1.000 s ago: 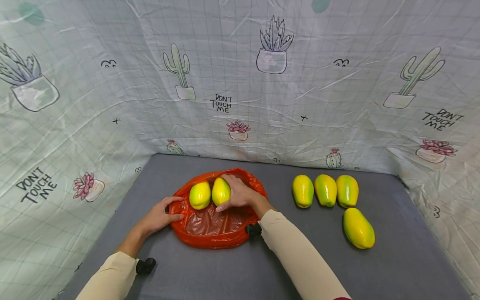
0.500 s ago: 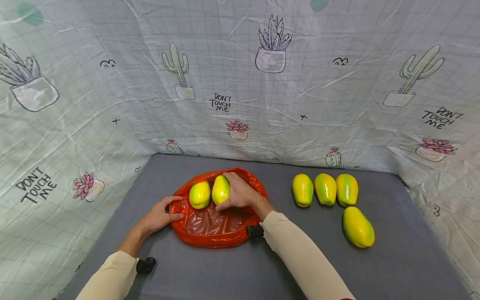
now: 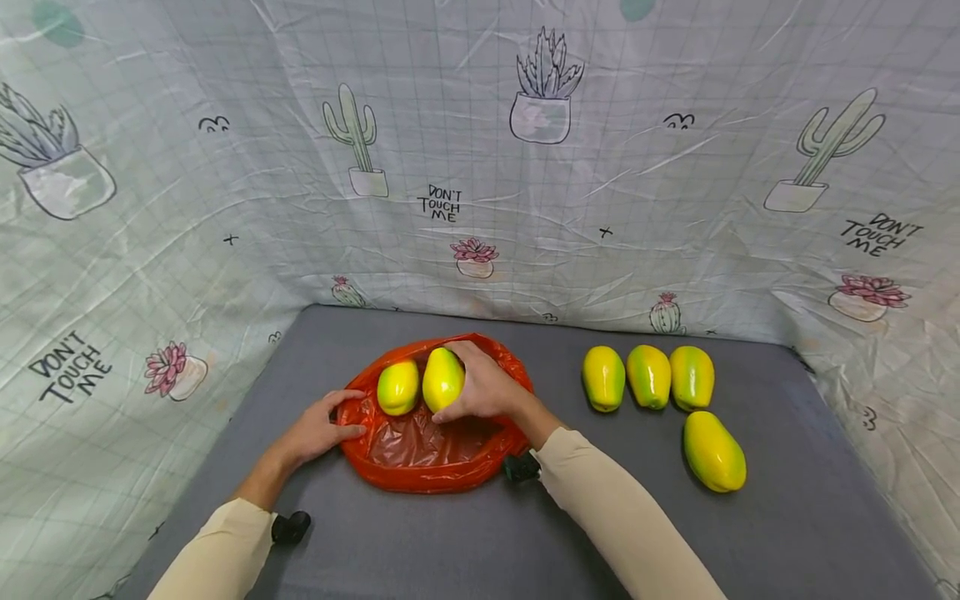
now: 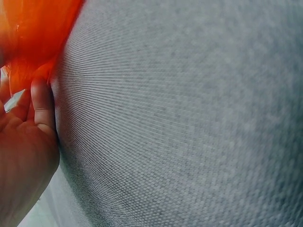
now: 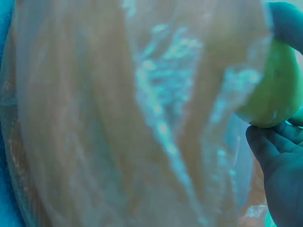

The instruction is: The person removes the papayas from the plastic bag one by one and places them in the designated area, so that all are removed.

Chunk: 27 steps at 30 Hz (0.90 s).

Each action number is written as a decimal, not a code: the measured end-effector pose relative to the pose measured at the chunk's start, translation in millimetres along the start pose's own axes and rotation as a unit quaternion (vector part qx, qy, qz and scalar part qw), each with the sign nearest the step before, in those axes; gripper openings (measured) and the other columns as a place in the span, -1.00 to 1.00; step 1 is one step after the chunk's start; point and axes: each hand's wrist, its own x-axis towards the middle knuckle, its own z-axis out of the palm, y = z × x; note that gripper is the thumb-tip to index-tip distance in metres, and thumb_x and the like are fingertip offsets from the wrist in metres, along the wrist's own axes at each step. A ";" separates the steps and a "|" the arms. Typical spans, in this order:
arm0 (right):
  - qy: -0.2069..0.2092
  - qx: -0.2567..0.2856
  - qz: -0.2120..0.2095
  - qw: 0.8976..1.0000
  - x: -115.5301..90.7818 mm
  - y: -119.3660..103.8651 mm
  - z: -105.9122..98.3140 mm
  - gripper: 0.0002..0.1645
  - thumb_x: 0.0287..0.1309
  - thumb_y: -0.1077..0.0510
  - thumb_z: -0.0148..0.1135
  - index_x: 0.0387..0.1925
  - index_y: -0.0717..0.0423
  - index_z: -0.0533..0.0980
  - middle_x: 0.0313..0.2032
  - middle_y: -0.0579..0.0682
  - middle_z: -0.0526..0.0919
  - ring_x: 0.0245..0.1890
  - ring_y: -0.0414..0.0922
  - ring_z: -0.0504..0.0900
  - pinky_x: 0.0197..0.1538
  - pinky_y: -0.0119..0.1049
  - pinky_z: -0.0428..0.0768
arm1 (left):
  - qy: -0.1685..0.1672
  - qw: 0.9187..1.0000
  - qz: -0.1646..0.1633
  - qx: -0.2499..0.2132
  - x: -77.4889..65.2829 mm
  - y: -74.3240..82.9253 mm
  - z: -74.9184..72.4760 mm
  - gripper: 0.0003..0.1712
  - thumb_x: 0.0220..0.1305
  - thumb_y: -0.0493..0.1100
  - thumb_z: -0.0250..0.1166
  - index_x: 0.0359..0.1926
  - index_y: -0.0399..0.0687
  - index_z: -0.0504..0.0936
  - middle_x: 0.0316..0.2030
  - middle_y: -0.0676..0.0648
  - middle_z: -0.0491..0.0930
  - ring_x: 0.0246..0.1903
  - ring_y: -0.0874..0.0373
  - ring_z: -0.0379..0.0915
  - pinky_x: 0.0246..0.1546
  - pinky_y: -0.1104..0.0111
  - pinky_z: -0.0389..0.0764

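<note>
A red plastic bag (image 3: pixel 442 479) lies spread on the grey table with its mouth facing up. My left hand (image 3: pixel 311 433) holds the bag's left rim, its fingertips over the edge; in the left wrist view the fingers (image 4: pixel 41 101) meet the orange-looking plastic. Inside the bag, my right hand (image 3: pixel 480 383) grips a yellow-green papaya (image 3: pixel 442 382) by its right side. A second papaya (image 3: pixel 398 388) sits in the bag just left of it. In the right wrist view, the bag's side covers much of the picture, and the gripped papaya shows at the right edge.
To the right of the bag, three papayas stand in a row, the nearest papaya (image 3: pixel 603 379) leftmost. Another papaya (image 3: pixel 715 452) lies in front of the row's right end. A printed cloth (image 3: pixel 540 217) hangs behind the table and along both sides.
The papaya in my right hand has risen slightly, and my right forearm has shifted a little to the right. The left hand and the other papayas stay put.
</note>
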 end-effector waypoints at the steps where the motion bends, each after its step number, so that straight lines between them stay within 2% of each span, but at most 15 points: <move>1: 0.003 0.005 -0.001 1.000 -1.8 -1.0 -1.5 0.35 -0.28 -0.15 0.75 0.51 0.10 0.22 0.41 0.07 0.37 0.22 -0.01 0.47 0.29 -0.06 0.55 | -0.001 1.000 -0.001 0.002 0.0 0.9 -0.5 -0.25 0.26 -0.10 0.48 0.40 -0.21 0.44 0.42 -0.42 0.33 0.38 -0.38 0.27 0.39 -0.25 0.33; 8: 0.007 0.000 -0.016 1.000 -12.1 -6.5 -11.6 0.34 -0.30 -0.15 0.76 0.49 0.12 0.24 0.37 0.04 0.41 0.20 -0.03 0.48 0.30 -0.07 0.55 | -0.004 1.000 -0.005 0.000 0.4 3.0 -0.3 -0.24 0.27 -0.10 0.47 0.41 -0.22 0.43 0.43 -0.43 0.31 0.38 -0.37 0.26 0.40 -0.25 0.32; 18: 0.016 0.003 -0.029 0.999 -28.8 -8.7 -23.1 0.31 -0.33 -0.09 0.79 0.47 0.04 0.27 0.34 -0.01 0.40 0.17 -0.07 0.48 0.21 -0.10 0.57 | 0.014 1.000 0.021 0.010 0.7 -0.1 1.7 -0.27 0.24 -0.12 0.49 0.37 -0.24 0.47 0.41 -0.43 0.36 0.38 -0.36 0.29 0.38 -0.15 0.34; 27: 0.019 -0.009 -0.038 0.999 -39.8 -14.2 -32.1 0.33 -0.33 -0.12 0.77 0.48 0.08 0.26 0.39 0.01 0.39 0.19 -0.06 0.48 0.25 -0.07 0.56 | 0.011 1.000 0.015 0.011 -0.5 0.8 1.9 -0.27 0.25 -0.12 0.48 0.38 -0.23 0.46 0.41 -0.42 0.35 0.37 -0.36 0.29 0.38 -0.19 0.33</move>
